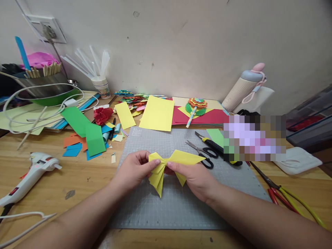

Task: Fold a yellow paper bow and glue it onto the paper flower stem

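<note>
I had a folded piece of yellow paper (181, 157) pinched at its narrow waist between both hands, above the middle of the grey cutting mat (155, 212). My left hand (136, 167) angled in from the near left, its thumb lying on top of the folds and its index finger curled at the far side. My right hand (198, 176) slanted in from the near right, thumb pointing left, its tip just beside the other. Pleats fanned out on either side, some hanging toward me. Most of my fingers were hidden beneath the paper and behind my palms, so I couldn't tell how they gripped below. Both bare forearms were cut off by the near edge.

Beyond my right hand lay the scissors (198, 148), one handle loop partly behind the paper's tip, and a black and yellow knife (216, 147). To its far right, a pixelated patch masked whatever was there. A yellow sheet (157, 114) lay across the mat's far edge, with a paper flower (196, 107) to its right. Over on the left was a white glue gun (36, 176), its near end cut off.
</note>
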Demonstrator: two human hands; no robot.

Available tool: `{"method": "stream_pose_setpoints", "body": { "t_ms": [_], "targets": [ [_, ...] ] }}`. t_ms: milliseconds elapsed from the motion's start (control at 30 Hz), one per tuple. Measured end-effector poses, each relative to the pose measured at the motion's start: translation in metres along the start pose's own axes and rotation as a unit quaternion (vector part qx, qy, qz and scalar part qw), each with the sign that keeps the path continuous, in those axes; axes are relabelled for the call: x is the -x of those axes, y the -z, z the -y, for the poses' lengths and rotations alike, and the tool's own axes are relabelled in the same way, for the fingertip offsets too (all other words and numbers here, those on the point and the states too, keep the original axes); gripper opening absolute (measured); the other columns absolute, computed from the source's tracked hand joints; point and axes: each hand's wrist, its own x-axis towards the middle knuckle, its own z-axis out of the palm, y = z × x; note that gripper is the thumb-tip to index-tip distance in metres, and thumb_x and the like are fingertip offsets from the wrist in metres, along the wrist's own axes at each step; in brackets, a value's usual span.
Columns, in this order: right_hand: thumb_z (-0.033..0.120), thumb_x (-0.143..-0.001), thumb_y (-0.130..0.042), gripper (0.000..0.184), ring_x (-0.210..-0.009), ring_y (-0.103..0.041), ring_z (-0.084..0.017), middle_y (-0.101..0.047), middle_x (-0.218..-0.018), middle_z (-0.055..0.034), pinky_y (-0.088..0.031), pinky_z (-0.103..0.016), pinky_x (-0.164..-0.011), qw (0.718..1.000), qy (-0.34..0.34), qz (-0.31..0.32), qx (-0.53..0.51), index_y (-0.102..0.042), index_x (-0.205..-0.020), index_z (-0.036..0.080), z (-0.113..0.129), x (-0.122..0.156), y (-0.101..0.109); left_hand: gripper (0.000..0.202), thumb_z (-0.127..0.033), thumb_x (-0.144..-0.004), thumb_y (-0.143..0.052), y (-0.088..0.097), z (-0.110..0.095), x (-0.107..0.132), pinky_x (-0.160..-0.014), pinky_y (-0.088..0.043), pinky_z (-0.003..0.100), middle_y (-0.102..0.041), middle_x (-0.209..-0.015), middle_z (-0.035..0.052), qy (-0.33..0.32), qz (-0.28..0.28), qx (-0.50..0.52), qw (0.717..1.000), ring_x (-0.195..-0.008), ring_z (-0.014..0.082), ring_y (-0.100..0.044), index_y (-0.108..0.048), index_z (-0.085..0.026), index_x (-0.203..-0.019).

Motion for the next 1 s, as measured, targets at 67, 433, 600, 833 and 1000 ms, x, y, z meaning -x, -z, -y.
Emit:
{"method": "stream_pose_setpoints", "body": {
  "t_ms": [67, 433, 600, 833, 1000],
  "targets": [
    [0.034, -0.067, -0.08, 0.026, -0.091, -0.067, -0.022, -0.074, -0.097, -0.0067, -0.051, -0.037, -0.087, 1.0, 0.001, -0.005, 0.005, -0.075, -0.087, 0.018, -0.001, 0.0, 0.0, 0.036, -0.045, -0.07, -0.069, -0.001, 0.001, 0.001, -0.047, -0.031, 0.02, -0.049, -0.054, -0.0057, -0.001, -0.007, -0.003, 1.0, -0.048, 0.0072, -0.042, -0.046, -0.018, -0.062],
    [0.03, -0.071, -0.078, 0.021, -0.087, -0.067, -0.021, -0.074, -0.092, -0.0066, -0.053, -0.038, -0.084, 0.999, 0.019, -0.013, -0.03, -0.075, -0.088, 0.018, 0.004, -0.004, 0.004, 0.033, -0.046, -0.069, -0.075, 0.011, -0.007, 0.0, -0.053, -0.034, 0.02, -0.058, -0.064, -0.0017, 0.037, 0.05, 0.114, 0.992, -0.057, 0.0079, -0.048, -0.064, -0.015, -0.075],
    [0.031, -0.074, -0.076, 0.021, -0.088, -0.068, -0.022, -0.074, -0.094, -0.0078, -0.051, -0.04, -0.088, 0.999, 0.025, 0.005, -0.025, -0.075, -0.09, 0.017, 0.005, -0.003, 0.003, 0.032, -0.046, -0.067, -0.076, 0.014, -0.008, 0.001, -0.053, -0.034, 0.021, -0.059, -0.056, -0.002, 0.051, 0.021, 0.066, 0.996, -0.053, 0.0081, -0.047, -0.066, -0.015, -0.068],
    [0.032, -0.074, -0.076, 0.022, -0.093, -0.067, -0.023, -0.073, -0.098, -0.0081, -0.05, -0.041, -0.09, 0.999, 0.025, 0.001, -0.028, -0.075, -0.091, 0.018, 0.006, 0.0, 0.001, 0.032, -0.047, -0.068, -0.074, 0.009, -0.01, 0.003, -0.054, -0.037, 0.023, -0.058, -0.052, -0.0026, 0.019, -0.019, 0.027, 0.999, -0.051, 0.0088, -0.047, -0.065, -0.016, -0.064],
    [0.032, -0.075, -0.074, 0.021, -0.094, -0.067, -0.023, -0.073, -0.099, -0.0078, -0.051, -0.041, -0.091, 0.999, 0.025, -0.001, -0.029, -0.074, -0.091, 0.018, 0.006, 0.001, 0.001, 0.033, -0.047, -0.068, -0.073, 0.006, -0.008, 0.003, -0.054, -0.037, 0.023, -0.058, -0.052, -0.0022, 0.017, -0.037, 0.017, 0.999, -0.051, 0.0093, -0.049, -0.064, -0.016, -0.065]
  ]
}}
